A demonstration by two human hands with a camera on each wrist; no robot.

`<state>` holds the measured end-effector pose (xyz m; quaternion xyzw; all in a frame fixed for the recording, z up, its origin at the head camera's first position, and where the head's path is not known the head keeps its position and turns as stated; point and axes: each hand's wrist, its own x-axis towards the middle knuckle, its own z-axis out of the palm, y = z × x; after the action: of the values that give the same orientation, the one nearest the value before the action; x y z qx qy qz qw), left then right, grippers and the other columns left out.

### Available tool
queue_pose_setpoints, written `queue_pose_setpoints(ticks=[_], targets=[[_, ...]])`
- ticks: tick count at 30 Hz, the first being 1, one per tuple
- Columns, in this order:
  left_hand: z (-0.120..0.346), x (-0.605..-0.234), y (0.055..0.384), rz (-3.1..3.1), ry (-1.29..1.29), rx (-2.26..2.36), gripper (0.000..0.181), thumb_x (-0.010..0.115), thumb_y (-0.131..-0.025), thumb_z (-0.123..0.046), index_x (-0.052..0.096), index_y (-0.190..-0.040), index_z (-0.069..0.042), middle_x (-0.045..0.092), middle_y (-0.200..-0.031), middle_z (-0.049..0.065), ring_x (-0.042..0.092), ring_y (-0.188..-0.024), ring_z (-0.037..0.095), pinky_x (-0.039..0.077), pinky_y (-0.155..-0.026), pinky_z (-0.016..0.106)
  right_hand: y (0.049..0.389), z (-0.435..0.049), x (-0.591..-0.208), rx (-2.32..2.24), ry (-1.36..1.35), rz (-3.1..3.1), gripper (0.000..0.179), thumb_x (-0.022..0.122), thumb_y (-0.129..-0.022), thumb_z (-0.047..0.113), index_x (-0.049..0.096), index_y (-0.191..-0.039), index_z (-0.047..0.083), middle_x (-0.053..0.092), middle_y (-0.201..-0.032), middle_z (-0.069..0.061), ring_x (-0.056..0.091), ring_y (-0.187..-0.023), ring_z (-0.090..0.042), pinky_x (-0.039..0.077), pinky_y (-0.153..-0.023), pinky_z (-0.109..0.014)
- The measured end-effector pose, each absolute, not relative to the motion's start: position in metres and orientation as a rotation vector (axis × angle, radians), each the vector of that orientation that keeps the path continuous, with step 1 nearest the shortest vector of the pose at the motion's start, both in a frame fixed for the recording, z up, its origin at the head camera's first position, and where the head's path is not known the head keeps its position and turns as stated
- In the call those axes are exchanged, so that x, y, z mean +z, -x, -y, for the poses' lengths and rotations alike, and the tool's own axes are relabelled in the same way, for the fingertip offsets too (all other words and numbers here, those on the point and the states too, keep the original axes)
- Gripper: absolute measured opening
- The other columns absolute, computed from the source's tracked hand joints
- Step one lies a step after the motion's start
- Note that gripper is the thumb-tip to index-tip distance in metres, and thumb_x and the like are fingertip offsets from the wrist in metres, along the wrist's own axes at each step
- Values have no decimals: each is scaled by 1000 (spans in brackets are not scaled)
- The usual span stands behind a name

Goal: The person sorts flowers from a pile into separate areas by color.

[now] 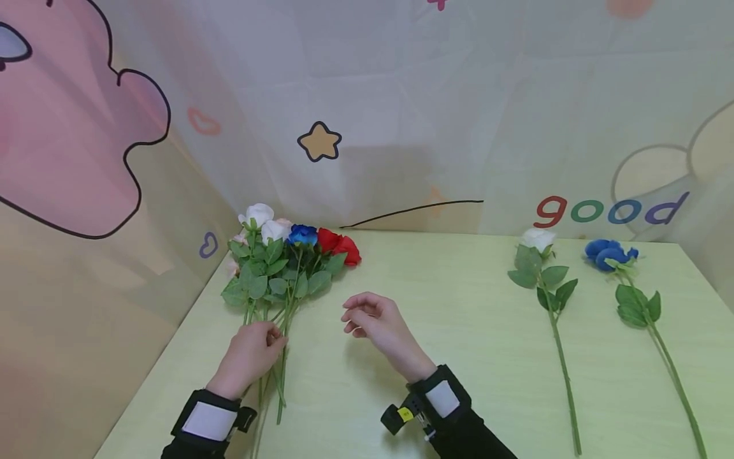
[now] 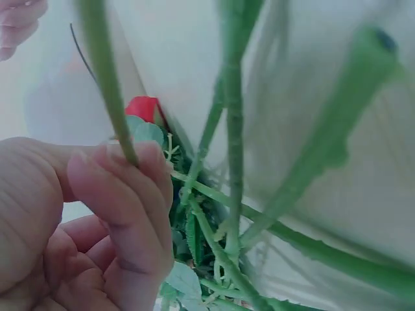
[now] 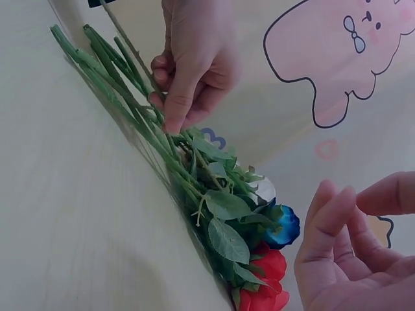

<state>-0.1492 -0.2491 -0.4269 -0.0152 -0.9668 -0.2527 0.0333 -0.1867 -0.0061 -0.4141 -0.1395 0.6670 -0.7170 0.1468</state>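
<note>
A bunch of artificial roses (image 1: 281, 268) lies at the table's left, its white, pale pink, blue and red blooms toward the back. Over the stems, my left hand (image 1: 249, 357) pinches one rose stem (image 2: 107, 71) between thumb and fingers. Which bloom that stem carries cannot be told among the leaves. Other stems (image 3: 123, 97) cross and fan out beside and under this hand. My right hand (image 1: 381, 328) hovers to the right of the bunch with loosely bent fingers and nothing in them. In the right wrist view, a red rose (image 3: 266, 269) and a blue rose (image 3: 283, 227) show near it.
At the right of the pale table (image 1: 436, 287) lie a single white rose (image 1: 538, 240) and a single blue rose (image 1: 610, 255), stems toward the front. A printed cloth backdrop (image 1: 395, 95) stands behind the table and along the left side.
</note>
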Motion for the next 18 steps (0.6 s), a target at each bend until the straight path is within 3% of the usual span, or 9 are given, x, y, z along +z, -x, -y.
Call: queue_pose_setpoints(ticks=[8, 18], targets=[[244, -418, 145, 2907, 63, -850, 8, 64, -87, -11, 63, -83, -5, 56, -66, 1, 46, -51, 12, 39, -47, 29, 188, 4, -411, -2081, 381, -1907, 16, 53, -94, 8, 59, -107, 1, 64, -94, -17, 63, -79, -22, 52, -71, -27], [236, -417, 148, 2860, 102, -845, 9, 66, -87, -11, 62, -80, -6, 55, -67, 0, 47, -55, 11, 41, -51, 28, 189, 1, -411, -2106, 361, -1891, 17, 54, -95, 7, 59, -107, -2, 63, -97, -24, 63, -78, -21, 51, -70, -26]])
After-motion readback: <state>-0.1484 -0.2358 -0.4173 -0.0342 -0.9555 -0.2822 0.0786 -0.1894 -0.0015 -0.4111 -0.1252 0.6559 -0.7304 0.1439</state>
